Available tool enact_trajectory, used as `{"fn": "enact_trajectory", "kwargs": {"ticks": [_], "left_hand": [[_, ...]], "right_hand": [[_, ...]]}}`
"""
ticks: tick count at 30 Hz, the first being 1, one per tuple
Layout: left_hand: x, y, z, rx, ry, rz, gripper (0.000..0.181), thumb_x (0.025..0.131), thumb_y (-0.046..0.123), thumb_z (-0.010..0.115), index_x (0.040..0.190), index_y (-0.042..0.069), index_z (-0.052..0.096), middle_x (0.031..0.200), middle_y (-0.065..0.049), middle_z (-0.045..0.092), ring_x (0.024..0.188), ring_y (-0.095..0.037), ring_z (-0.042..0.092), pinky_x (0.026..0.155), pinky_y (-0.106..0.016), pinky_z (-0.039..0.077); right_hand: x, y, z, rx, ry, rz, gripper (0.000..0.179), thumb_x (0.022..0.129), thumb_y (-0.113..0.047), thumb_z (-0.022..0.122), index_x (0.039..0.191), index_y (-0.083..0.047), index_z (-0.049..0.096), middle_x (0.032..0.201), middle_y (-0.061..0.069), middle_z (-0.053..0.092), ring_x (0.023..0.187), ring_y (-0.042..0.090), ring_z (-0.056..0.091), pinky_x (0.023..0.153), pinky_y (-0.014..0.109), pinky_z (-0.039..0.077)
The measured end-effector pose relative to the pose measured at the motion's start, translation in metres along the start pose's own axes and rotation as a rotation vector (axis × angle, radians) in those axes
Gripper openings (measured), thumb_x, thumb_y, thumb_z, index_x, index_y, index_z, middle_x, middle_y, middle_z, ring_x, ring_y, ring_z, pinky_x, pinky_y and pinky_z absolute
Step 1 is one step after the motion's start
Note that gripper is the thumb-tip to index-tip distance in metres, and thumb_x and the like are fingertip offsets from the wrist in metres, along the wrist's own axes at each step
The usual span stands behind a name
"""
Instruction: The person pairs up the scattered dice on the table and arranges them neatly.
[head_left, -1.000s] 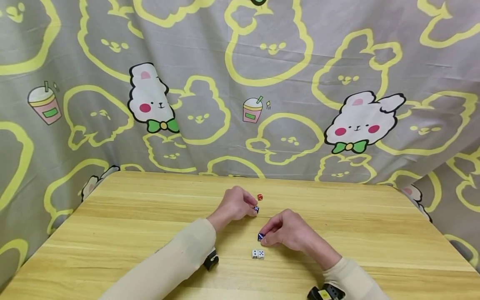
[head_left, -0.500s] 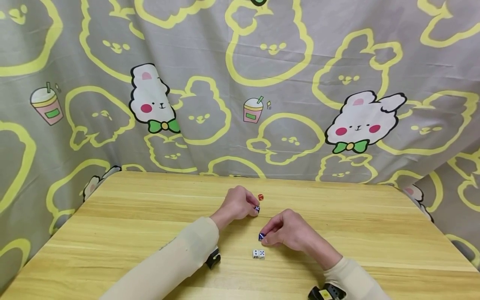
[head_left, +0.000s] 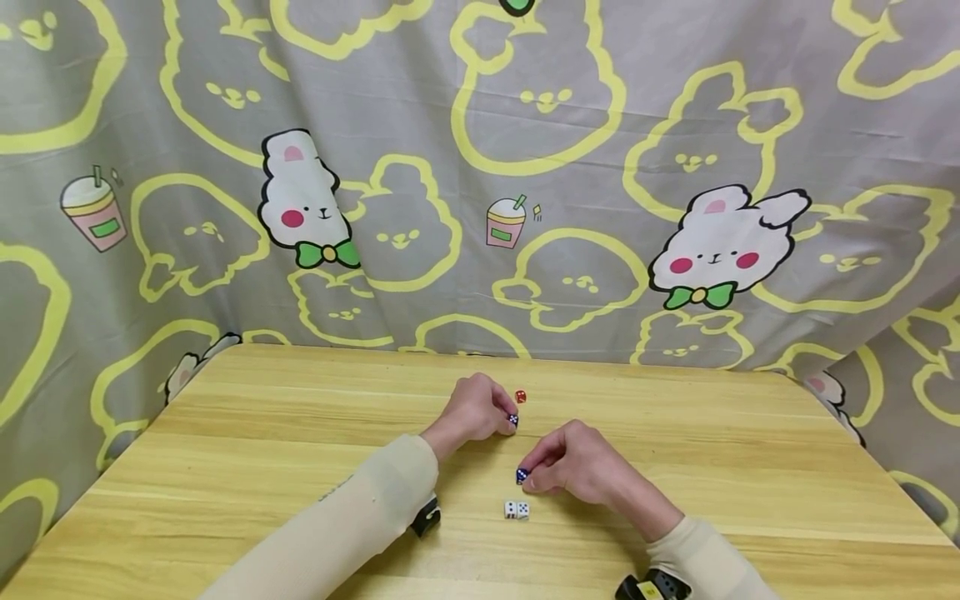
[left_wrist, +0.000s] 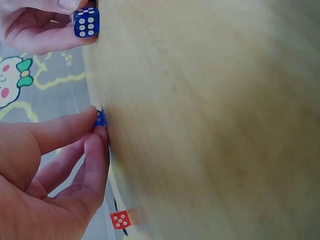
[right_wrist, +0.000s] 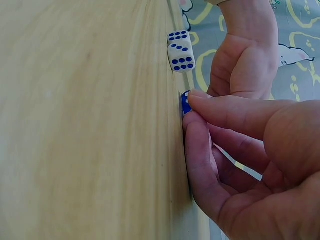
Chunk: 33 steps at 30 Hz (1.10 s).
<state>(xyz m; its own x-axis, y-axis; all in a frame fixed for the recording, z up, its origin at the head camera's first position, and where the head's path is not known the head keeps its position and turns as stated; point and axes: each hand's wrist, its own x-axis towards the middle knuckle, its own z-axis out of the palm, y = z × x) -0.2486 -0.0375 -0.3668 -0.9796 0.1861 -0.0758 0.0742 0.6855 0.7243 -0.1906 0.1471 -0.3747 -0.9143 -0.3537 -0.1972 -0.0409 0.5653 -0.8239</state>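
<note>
My left hand (head_left: 475, 407) pinches a blue die (head_left: 513, 420) between thumb and finger, low at the table in the middle. Nearer to me, my right hand (head_left: 577, 461) pinches another blue die (head_left: 521, 475) the same way. Both dice have white dots, and fingertips cover part of each; the right one shows a six on one side (left_wrist: 87, 27) in the left wrist view. Just beyond the left hand lies a red die (head_left: 521, 397). Two white dice (head_left: 517, 509) with dark dots sit side by side, touching, on the near side of the right hand.
The wooden table (head_left: 300, 408) spans the whole width in front of me. A grey curtain (head_left: 420, 100) with yellow cartoon outlines hangs behind its far edge. Black camera mounts (head_left: 651, 586) show at the cuffs of both beige sleeves (head_left: 352, 517).
</note>
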Motion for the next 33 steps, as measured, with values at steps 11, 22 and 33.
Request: {"fn": "enact_trajectory", "kwargs": {"ticks": [11, 22, 33], "left_hand": [[-0.001, -0.001, 0.0, -0.018, -0.008, -0.015, 0.014, 0.077, 0.006, 0.093, 0.08, 0.014, 0.082, 0.084, 0.002, 0.077, 0.084, -0.015, 0.06, 0.081, -0.029, 0.049], [-0.01, -0.003, -0.007, -0.058, -0.048, -0.038, 0.015, 0.077, 0.008, 0.094, 0.082, 0.013, 0.081, 0.086, 0.002, 0.077, 0.083, -0.016, 0.062, 0.072, -0.025, 0.048], [-0.023, -0.01, -0.016, -0.094, -0.079, -0.012, 0.015, 0.077, 0.01, 0.094, 0.082, 0.013, 0.08, 0.08, 0.003, 0.077, 0.079, -0.013, 0.064, 0.073, -0.025, 0.049]], "right_hand": [[0.0, 0.002, -0.001, -0.007, -0.002, -0.011, 0.012, 0.083, -0.009, 0.09, 0.094, -0.007, 0.084, 0.085, 0.004, 0.081, 0.073, 0.011, 0.069, 0.067, 0.031, 0.058], [0.0, 0.002, -0.001, 0.002, -0.001, 0.006, 0.011, 0.084, -0.009, 0.089, 0.094, -0.008, 0.084, 0.086, 0.003, 0.08, 0.075, 0.012, 0.069, 0.067, 0.031, 0.059], [0.001, 0.001, -0.001, 0.015, -0.002, 0.005, 0.009, 0.085, -0.009, 0.088, 0.093, -0.009, 0.084, 0.085, 0.002, 0.08, 0.074, 0.013, 0.069, 0.068, 0.031, 0.059]]}}
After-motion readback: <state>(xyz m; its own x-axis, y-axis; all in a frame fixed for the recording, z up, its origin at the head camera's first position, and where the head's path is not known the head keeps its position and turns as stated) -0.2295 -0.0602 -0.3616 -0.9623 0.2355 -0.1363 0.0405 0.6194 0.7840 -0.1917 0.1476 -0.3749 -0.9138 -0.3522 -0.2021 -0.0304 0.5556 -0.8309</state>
